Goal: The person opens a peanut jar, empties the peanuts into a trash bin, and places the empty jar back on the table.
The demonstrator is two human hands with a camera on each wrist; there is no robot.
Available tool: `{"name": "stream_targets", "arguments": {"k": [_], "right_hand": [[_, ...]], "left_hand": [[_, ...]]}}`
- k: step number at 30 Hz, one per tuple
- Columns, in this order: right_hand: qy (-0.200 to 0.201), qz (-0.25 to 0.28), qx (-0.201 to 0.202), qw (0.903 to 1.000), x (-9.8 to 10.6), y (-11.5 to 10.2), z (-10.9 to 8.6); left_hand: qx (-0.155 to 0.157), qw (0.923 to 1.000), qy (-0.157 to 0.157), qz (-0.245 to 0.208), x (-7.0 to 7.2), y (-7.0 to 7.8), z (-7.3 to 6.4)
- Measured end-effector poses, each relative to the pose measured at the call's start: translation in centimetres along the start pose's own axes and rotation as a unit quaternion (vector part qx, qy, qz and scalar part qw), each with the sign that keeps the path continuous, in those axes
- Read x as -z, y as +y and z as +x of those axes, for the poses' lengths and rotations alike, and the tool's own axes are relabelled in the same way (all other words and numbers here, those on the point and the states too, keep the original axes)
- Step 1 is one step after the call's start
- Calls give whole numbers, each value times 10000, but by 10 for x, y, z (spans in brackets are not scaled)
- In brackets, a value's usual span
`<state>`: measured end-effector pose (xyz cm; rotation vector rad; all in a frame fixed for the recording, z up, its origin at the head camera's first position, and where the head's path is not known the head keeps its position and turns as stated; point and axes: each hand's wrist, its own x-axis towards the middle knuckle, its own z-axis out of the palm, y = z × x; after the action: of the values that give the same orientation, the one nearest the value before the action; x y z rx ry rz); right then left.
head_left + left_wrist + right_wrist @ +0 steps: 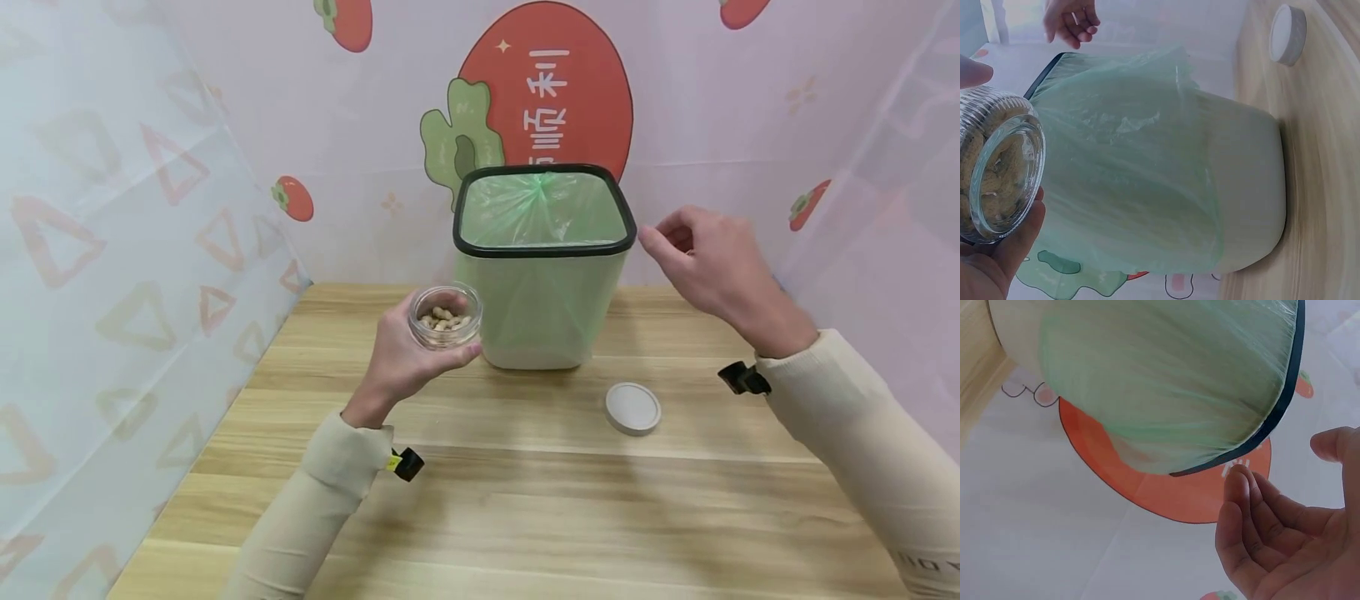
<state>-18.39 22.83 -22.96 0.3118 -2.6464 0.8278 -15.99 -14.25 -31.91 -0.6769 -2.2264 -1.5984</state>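
Evidently, left hand (396, 357) grips glass jar (450, 339) mouth-up, likely keeping peanuts (444, 320) in; right hand (712, 262), empty, fingers loose, beside bag-lined bin (540, 312) near tabletop's (525, 508) back edge.

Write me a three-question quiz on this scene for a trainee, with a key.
1. True or false: the white lid lies on the table while the left hand holds the glass jar.
2. What is in the glass jar? A) coins B) peanuts C) buttons
3. Fill in: the bag lining the bin is coloured ____.

Key: 1. True; 2. B; 3. green
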Motion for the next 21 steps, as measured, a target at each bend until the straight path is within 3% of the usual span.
{"name": "stream_targets", "arguments": {"k": [14,21], "right_hand": [[355,-520,242,9977,5,-10,27],[-21,-814,91,9966,10,-13,41]], "left_hand": [[86,9996,183,197,15,2,11],[193,9992,284,181,21,7,17]]}}
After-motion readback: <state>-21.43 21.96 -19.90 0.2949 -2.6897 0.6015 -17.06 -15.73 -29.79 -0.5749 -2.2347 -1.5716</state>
